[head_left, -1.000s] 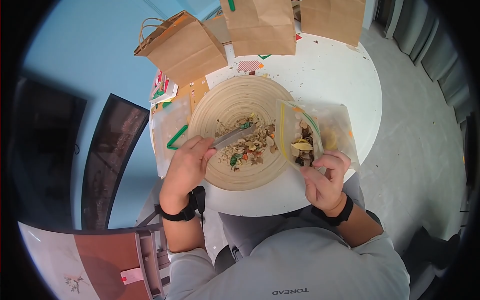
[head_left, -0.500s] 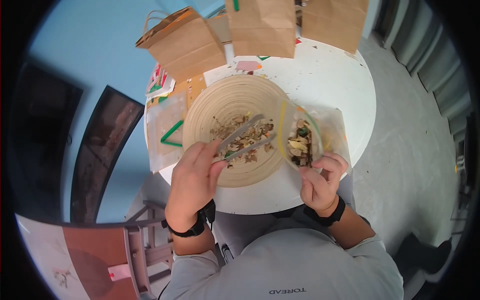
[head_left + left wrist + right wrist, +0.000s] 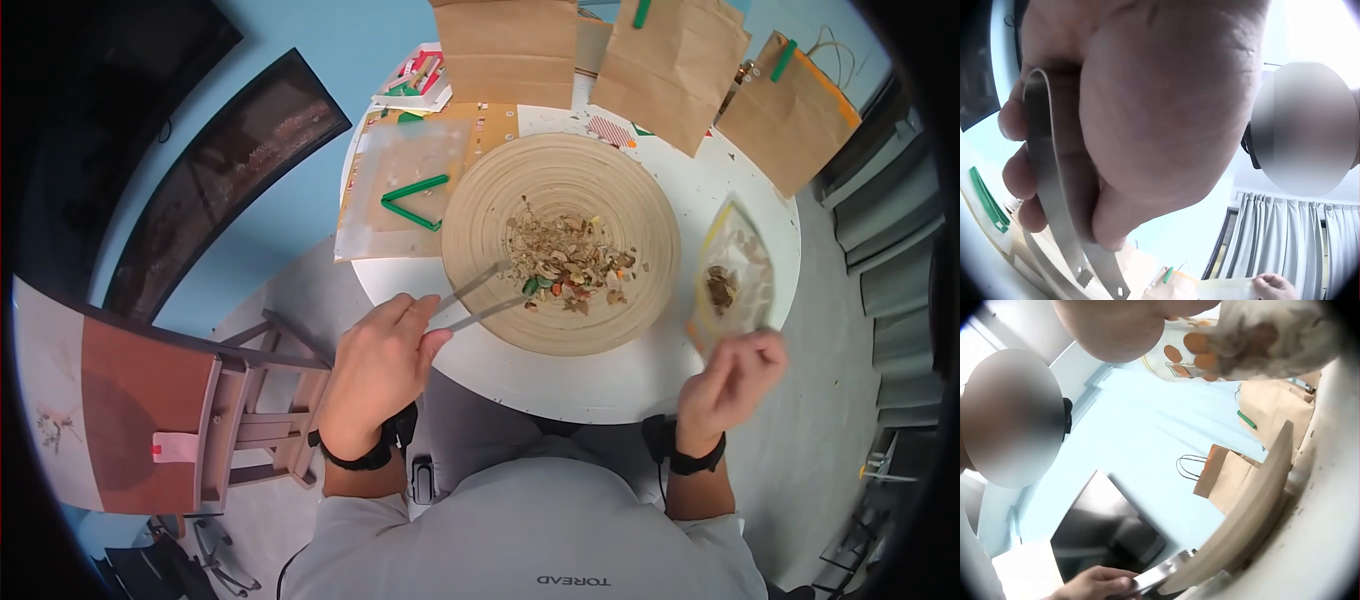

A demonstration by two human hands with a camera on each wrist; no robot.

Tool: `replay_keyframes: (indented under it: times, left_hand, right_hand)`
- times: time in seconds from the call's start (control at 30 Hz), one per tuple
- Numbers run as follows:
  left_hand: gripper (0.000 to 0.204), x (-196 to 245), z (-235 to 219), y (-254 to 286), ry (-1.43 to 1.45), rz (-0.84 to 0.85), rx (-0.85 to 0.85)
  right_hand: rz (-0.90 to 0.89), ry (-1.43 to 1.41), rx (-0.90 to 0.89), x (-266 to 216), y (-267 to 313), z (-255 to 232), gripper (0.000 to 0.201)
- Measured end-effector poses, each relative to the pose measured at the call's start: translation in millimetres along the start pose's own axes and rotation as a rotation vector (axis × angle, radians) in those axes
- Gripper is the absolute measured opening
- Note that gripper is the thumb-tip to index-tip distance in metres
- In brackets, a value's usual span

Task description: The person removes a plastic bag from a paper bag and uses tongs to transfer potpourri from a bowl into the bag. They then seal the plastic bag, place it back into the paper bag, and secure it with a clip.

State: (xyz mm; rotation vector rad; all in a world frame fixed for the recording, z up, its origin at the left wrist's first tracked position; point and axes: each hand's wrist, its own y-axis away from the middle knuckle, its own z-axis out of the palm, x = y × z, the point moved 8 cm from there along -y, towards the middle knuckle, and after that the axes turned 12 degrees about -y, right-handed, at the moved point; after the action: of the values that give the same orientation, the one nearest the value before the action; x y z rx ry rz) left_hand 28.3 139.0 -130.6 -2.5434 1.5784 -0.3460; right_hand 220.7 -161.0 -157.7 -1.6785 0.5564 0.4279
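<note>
My left hand (image 3: 385,365) holds metal tongs (image 3: 468,289) whose arms are spread apart, with nothing between the tips. The tips reach over the near left part of a round wooden plate (image 3: 475,190), close to a heap of dried plant bits (image 3: 568,262). In the left wrist view the bent end of the tongs (image 3: 1038,100) lies between thumb and fingers. Right of the plate, my right hand (image 3: 735,385) pinches the edge of a zip bag (image 3: 745,310) with dried brown bits inside. Orange dots on the bag (image 3: 1195,344) show in the right wrist view.
Brown paper bags (image 3: 505,50) stand along the table's far side, some with green clips (image 3: 785,60). On the left lie a folded green sealing clip (image 3: 415,187) and a translucent bag (image 3: 362,200). Behind them sits a white box (image 3: 430,102) of coloured strips. Crumbs dot the table (image 3: 600,390).
The tongs have drawn back from the heap toward the plate's near left, their arms now spread. My right hand has carried the zip bag rightward, away from the plate. The head view has turned.
</note>
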Motion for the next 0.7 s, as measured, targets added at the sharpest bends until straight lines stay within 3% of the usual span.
replay_keyframes:
  times: [0.07, 0.13, 0.43, 0.7]
  left_hand:
    - [0.028, 9.4, 2.7, -6.9, -0.054, 0.037, -0.058]
    - [0.023, 15.6, 8.3, -10.8, -0.092, 0.063, -0.072]
    - [0.025, 15.0, 14.0, -18.1, -0.059, 0.103, 0.061]
    - [0.028, 55.7, -2.7, -44.8, 0.075, 0.203, 0.181]
  right_hand:
    - [-0.147, 0.103, -0.264, -22.4, 15.4, 26.1, 0.017]
    - [-0.117, 0.104, -0.300, -18.1, 31.2, 33.0, 0.018]
    - [-0.059, 0.043, -0.340, -4.5, 50.5, 40.4, 0.016]
    - [-0.089, 0.010, -0.341, -6.9, 50.1, 40.0, 0.023]
